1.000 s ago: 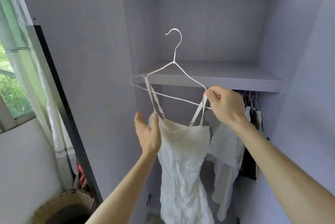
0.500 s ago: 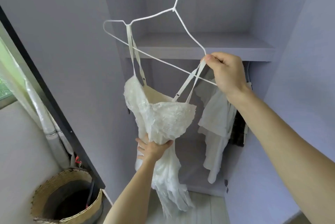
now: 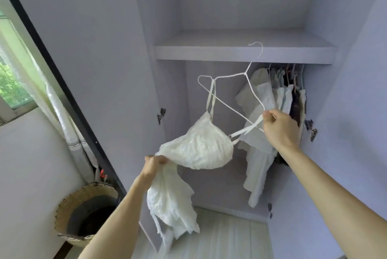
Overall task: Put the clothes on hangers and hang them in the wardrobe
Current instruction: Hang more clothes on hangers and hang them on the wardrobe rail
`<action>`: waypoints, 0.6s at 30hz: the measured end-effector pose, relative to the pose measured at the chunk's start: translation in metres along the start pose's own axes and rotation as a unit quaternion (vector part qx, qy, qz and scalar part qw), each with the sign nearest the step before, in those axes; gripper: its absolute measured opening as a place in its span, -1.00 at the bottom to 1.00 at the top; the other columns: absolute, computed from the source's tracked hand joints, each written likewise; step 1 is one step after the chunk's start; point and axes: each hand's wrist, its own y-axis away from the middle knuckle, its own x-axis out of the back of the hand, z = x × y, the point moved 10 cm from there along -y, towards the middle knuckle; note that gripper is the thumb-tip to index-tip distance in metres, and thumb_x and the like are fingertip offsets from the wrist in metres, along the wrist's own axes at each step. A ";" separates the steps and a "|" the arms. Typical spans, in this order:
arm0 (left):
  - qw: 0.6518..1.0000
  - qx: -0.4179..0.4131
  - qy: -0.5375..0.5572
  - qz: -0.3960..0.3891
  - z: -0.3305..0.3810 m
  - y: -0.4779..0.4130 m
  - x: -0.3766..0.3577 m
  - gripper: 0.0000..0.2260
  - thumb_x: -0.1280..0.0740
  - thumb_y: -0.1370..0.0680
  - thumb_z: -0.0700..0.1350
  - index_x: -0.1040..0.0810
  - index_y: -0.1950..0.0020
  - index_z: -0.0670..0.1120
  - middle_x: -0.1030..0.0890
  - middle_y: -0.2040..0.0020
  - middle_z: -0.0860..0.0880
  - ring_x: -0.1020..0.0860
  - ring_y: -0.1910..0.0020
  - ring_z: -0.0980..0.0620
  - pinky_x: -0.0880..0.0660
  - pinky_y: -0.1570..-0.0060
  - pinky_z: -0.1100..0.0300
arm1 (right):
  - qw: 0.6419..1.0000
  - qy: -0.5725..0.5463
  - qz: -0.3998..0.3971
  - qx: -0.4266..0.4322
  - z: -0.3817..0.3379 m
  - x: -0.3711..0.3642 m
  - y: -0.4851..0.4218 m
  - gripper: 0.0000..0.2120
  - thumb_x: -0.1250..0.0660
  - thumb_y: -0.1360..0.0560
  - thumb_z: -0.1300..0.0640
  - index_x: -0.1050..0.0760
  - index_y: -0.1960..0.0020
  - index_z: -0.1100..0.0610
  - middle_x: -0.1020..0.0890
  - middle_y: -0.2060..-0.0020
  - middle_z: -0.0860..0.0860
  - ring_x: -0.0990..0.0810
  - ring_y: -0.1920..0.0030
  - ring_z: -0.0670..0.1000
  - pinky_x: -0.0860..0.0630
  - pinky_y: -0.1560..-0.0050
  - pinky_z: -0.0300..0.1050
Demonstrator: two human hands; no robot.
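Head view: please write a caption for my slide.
Right hand holds a hanger bearing a white dress; left hand grips the dress before the wardrobe.

Count: hanger (image 3: pixel 245 73) 1; white dress (image 3: pixel 201 149) 1; hands 2: left hand (image 3: pixel 154 164), right hand (image 3: pixel 279 128); woven basket (image 3: pixel 83 193) 1; hung garments (image 3: pixel 263 95) several, number unresolvable.

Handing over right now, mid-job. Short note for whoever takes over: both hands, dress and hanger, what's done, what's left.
Left hand grips the white dress at mid-length.
Right hand pinches the right end of the wire hanger together with one strap.
The dress is on the hanger by both straps, held before the open wardrobe; the hook is free, in front of the shelf.
Done: dress on hanger.
Left: hang it under the shelf, beside the hung clothes at right.
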 end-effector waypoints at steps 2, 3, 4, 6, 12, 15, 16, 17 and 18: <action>0.998 -0.011 0.058 0.018 0.017 0.016 0.012 -0.41 -0.38 -0.34 0.09 -0.40 -0.23 -0.25 -0.52 -0.17 -0.24 -0.59 0.02 -0.17 -0.55 0.15 -0.01 | 0.998 0.053 -0.039 -0.004 0.016 -0.026 0.017 -0.73 -0.13 -0.65 0.03 -0.55 0.06 0.10 -0.53 0.30 -0.01 -0.45 0.21 0.13 -0.29 0.26 -0.05; 0.997 -0.031 0.072 0.023 0.031 0.030 0.015 -0.45 -0.37 -0.41 0.12 -0.35 -0.24 -0.19 -0.49 -0.14 -0.15 -0.55 0.01 -0.07 -0.50 0.11 0.03 | 0.995 0.074 -0.064 -0.002 0.021 -0.040 0.027 -0.71 -0.11 -0.66 0.02 -0.54 0.08 0.09 -0.54 0.29 0.01 -0.45 0.21 0.13 -0.30 0.25 -0.05; 0.996 -0.055 0.071 0.026 0.046 0.043 0.015 -0.49 -0.35 -0.46 0.18 -0.32 -0.24 -0.11 -0.45 -0.11 -0.06 -0.50 0.00 0.02 -0.44 0.06 0.06 | 0.993 0.085 -0.086 -0.004 0.027 -0.053 0.039 -0.71 -0.11 -0.65 0.02 -0.53 0.11 0.07 -0.56 0.28 0.02 -0.46 0.21 0.14 -0.32 0.24 -0.04; 0.992 -0.113 0.015 0.061 0.067 0.055 0.020 -0.54 -0.31 -0.54 0.27 -0.32 -0.24 -0.01 -0.45 -0.10 0.01 -0.48 -0.01 0.11 -0.40 0.03 0.08 | 0.990 0.078 -0.117 -0.016 0.037 -0.076 0.064 -0.72 -0.12 -0.65 0.03 -0.50 0.18 0.01 -0.59 0.29 0.00 -0.50 0.20 0.14 -0.41 0.21 -0.03; 0.967 -0.204 -0.049 0.142 0.115 0.073 0.023 -0.70 -0.39 -0.49 -0.02 -0.40 -0.17 0.10 -0.57 0.06 0.08 -0.61 0.16 0.02 -0.53 0.18 0.11 | 0.987 0.009 -0.152 -0.052 0.057 -0.131 0.113 -0.81 -0.22 -0.62 0.10 -0.58 0.08 -0.03 -0.67 0.20 -0.10 -0.60 0.12 0.09 -0.51 0.12 -0.02; 0.954 -0.250 -0.099 0.136 0.140 0.076 0.006 -0.71 -0.38 -0.45 -0.10 -0.43 -0.13 0.10 -0.56 0.13 0.13 -0.58 0.18 0.00 -0.50 0.18 0.12 | 0.983 -0.011 -0.167 -0.069 0.055 -0.144 0.118 -0.81 -0.17 -0.63 0.13 -0.57 -0.01 0.00 -0.66 0.18 -0.08 -0.59 0.11 0.04 -0.46 0.14 -0.05; 0.950 -0.260 -0.111 0.135 0.145 0.074 0.000 -0.71 -0.38 -0.44 -0.11 -0.44 -0.12 0.10 -0.57 0.13 0.10 -0.57 0.16 -0.02 -0.49 0.17 0.11 | 0.982 -0.014 -0.170 -0.080 0.055 -0.147 0.118 -0.80 -0.16 -0.64 0.13 -0.55 -0.02 0.00 -0.64 0.21 -0.08 -0.58 0.15 0.01 -0.44 0.16 -0.06; 0.946 -0.271 -0.120 0.131 0.149 0.071 -0.007 -0.69 -0.39 -0.43 -0.13 -0.45 -0.12 0.09 -0.56 0.06 0.09 -0.55 0.11 0.00 -0.46 0.13 0.12 | 0.981 -0.020 -0.171 -0.089 0.055 -0.149 0.117 -0.80 -0.14 -0.64 0.14 -0.54 -0.02 0.00 -0.63 0.22 -0.09 -0.56 0.17 -0.02 -0.42 0.19 -0.07; 0.943 -0.283 -0.123 0.125 0.154 0.067 -0.015 -0.67 -0.40 -0.42 -0.16 -0.45 -0.13 0.08 -0.53 -0.04 0.09 -0.52 0.04 0.04 -0.43 0.07 0.13 | 0.980 -0.030 -0.171 -0.099 0.057 -0.152 0.114 -0.80 -0.13 -0.64 0.14 -0.53 -0.03 -0.01 -0.62 0.23 -0.09 -0.56 0.18 -0.04 -0.40 0.22 -0.09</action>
